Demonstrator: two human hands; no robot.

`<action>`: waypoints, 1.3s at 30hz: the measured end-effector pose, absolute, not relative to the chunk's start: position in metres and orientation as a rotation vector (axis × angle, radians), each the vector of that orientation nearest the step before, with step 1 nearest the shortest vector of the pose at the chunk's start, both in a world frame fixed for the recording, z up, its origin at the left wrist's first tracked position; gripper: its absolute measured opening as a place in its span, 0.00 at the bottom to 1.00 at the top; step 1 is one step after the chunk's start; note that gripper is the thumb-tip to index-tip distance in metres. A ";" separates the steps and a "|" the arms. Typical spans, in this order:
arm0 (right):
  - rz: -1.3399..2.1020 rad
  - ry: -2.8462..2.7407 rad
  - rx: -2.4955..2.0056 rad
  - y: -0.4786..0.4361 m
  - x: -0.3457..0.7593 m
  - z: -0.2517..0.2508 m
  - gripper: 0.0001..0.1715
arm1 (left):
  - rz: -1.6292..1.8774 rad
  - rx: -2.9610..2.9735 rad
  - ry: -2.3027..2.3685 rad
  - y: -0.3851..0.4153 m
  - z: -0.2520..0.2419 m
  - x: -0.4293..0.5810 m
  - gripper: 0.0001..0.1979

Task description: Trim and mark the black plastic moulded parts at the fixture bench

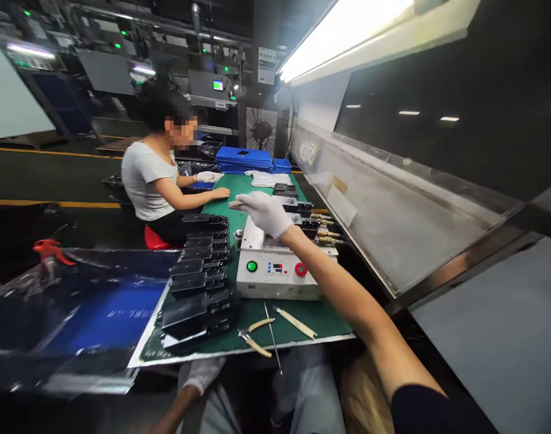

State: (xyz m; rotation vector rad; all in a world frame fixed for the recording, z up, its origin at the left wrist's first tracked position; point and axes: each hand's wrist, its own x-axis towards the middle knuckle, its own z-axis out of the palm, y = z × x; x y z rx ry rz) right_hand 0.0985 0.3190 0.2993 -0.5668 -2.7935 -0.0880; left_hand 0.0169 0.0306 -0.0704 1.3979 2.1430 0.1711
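Just a flat tan block (234, 205) in the right hand (265, 214).

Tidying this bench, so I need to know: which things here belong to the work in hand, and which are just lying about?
In use: right hand holding a tan pad; white control unit; stacked black panels.
Lying about: pliers; thin metal pick; flat tan-handled blade; blue trays; standing fan.
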 end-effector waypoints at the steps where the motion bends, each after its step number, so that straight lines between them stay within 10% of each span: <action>1: -0.048 -2.680 -0.555 0.294 0.123 0.281 0.24 | 0.184 1.361 2.141 0.019 -0.071 0.020 0.15; 8: 0.041 -2.480 -1.162 0.203 0.333 0.087 0.22 | 0.572 1.299 2.166 -0.056 0.005 0.027 0.30; 12: 0.183 -2.506 -1.325 0.196 0.372 0.035 0.23 | 1.127 1.501 2.487 -0.038 0.094 -0.022 0.20; 19: 0.290 -2.442 -1.501 0.176 0.325 0.044 0.23 | 0.329 1.961 2.365 0.043 0.133 -0.071 0.45; 25: 0.522 -2.346 -1.840 0.172 0.269 0.046 0.17 | 0.309 1.843 2.396 0.043 0.126 -0.067 0.38; 33: 1.016 -2.150 -1.693 0.155 0.298 0.063 0.16 | 1.696 0.515 1.852 -0.027 0.149 -0.004 0.33; 39: 1.603 -1.759 -1.153 0.090 0.326 0.075 0.22 | 1.928 -0.045 1.226 -0.057 0.139 0.052 0.38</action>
